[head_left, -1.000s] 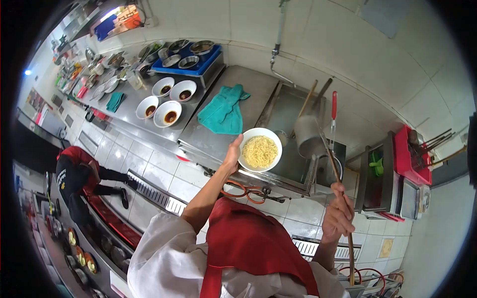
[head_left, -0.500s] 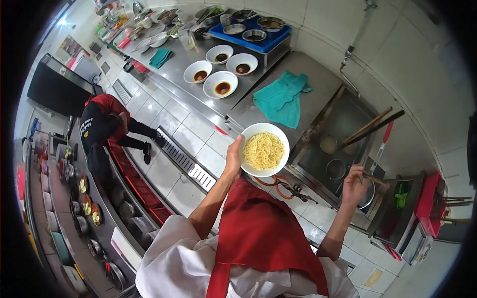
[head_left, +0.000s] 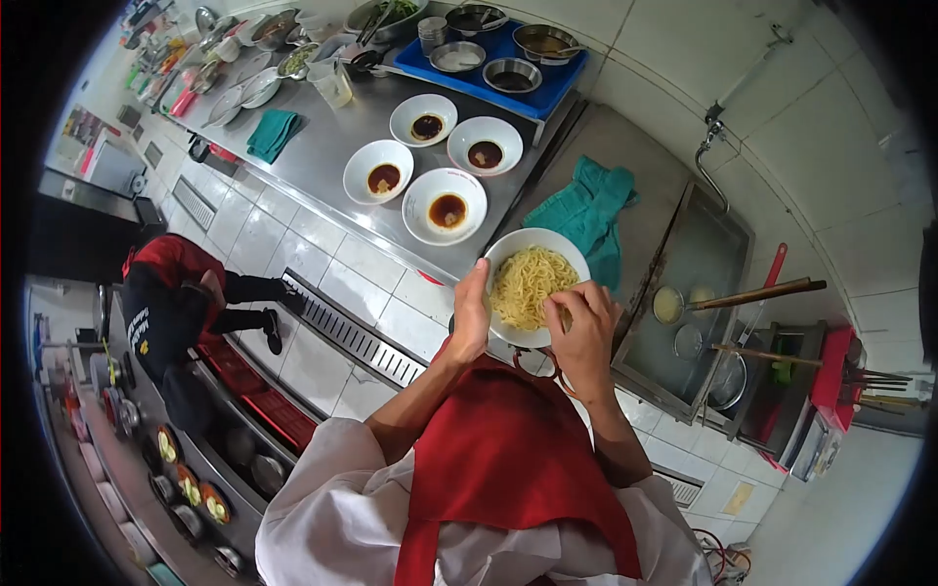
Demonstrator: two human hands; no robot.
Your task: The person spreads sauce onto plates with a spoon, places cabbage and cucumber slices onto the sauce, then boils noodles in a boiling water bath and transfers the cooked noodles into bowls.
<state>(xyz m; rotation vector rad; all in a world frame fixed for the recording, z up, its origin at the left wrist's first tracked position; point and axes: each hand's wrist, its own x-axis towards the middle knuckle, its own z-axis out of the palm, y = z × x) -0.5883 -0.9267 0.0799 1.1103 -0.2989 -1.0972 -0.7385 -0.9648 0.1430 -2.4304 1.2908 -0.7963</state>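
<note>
A white bowl of yellow noodles is in front of my apron in the head view. My left hand grips the bowl's left side, thumb at the rim and the other fingers hidden beneath. Over the bowl's right side, my right hand has its fingertips pinched together at the noodles. Ahead on the steel counter stand several white bowls with dark sauce, the nearest just beyond the noodle bowl. A teal cloth lies right of it.
At right is a cooking vat with wooden-handled strainers. A blue tray holds metal bowls at the back. Another person bends by the left counter, where garnished dishes sit. A floor drain runs between.
My right hand has left the wooden strainer handle by the vat and come over to the noodles. The bowl stays in my left hand. The view has shifted slightly.
</note>
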